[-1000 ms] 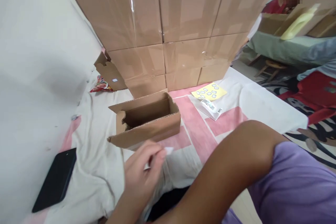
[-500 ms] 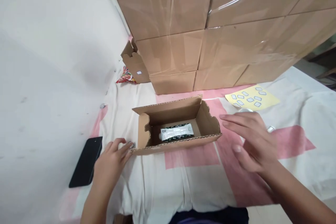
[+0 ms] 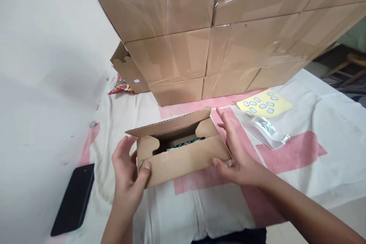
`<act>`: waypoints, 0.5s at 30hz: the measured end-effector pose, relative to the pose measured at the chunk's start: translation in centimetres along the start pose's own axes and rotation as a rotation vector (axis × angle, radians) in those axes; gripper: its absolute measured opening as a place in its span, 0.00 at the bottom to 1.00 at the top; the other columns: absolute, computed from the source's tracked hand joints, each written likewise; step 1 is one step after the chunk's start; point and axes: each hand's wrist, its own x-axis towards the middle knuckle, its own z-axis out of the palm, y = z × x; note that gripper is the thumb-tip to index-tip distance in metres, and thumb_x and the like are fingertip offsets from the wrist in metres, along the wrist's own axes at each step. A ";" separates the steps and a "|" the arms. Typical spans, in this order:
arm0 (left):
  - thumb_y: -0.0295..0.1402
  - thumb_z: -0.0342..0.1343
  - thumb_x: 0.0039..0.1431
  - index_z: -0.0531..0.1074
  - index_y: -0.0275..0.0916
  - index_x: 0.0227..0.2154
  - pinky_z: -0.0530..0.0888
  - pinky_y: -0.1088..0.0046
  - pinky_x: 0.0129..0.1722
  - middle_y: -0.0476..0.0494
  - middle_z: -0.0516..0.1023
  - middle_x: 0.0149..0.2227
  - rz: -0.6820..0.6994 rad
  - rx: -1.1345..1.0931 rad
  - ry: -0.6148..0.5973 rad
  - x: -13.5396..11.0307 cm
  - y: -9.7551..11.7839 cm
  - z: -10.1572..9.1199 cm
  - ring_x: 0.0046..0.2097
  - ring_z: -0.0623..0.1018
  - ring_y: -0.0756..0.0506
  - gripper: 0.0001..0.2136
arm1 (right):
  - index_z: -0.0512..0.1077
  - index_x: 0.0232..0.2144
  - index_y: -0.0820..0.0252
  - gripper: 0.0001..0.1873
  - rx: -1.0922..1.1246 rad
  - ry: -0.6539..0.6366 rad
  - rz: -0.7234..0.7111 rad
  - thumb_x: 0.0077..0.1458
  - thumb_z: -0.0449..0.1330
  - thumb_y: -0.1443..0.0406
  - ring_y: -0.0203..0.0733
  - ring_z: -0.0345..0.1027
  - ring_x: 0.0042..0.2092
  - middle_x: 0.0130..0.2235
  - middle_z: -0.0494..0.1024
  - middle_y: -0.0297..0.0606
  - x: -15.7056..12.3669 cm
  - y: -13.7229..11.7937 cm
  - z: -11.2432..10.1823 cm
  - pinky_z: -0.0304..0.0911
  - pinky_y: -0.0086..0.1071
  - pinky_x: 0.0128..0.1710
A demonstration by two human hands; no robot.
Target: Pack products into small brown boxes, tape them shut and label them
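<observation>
Bracing open corrugated carton by both ends over pink-and-white cloth: left hand gripping left end, thumb in front; right hand holding right end, forefinger extended. Two-ended hold likely steadies it, leaving top unobstructed. Green-patterned item inside, mostly hidden. Tape dispenser right of carton, black smartphone left.

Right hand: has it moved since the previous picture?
Yes: the right hand went left, from covering most of the tape dispenser to the right end of the box.
</observation>
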 end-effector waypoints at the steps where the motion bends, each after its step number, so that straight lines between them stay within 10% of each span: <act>1: 0.35 0.62 0.60 0.51 0.59 0.67 0.62 0.49 0.68 0.43 0.51 0.73 0.016 -0.018 -0.012 0.3 -0.1 0.2 0.73 0.54 0.37 0.36 | 0.23 0.73 0.47 0.56 -0.009 -0.026 0.002 0.59 0.59 0.60 0.58 0.36 0.75 0.76 0.36 0.42 0.5 -0.2 -0.4 0.57 0.60 0.65; 8: 0.29 0.58 0.62 0.48 0.58 0.68 0.57 0.41 0.68 0.44 0.77 0.50 0.124 0.087 -0.123 0.8 0.1 -1.1 0.67 0.66 0.39 0.36 | 0.40 0.74 0.50 0.43 -0.181 -0.250 -0.280 0.63 0.54 0.67 0.51 0.51 0.71 0.65 0.69 0.42 2.8 -0.3 -1.9 0.36 0.62 0.71; 15: 0.36 0.54 0.64 0.73 0.55 0.54 0.55 0.38 0.67 0.46 0.79 0.54 0.243 0.573 -0.208 -0.9 3.1 -1.1 0.62 0.72 0.35 0.16 | 0.65 0.65 0.62 0.29 -0.496 -0.331 -0.345 0.65 0.57 0.56 0.58 0.54 0.70 0.66 0.67 0.50 1.9 -2.7 -1.7 0.43 0.61 0.69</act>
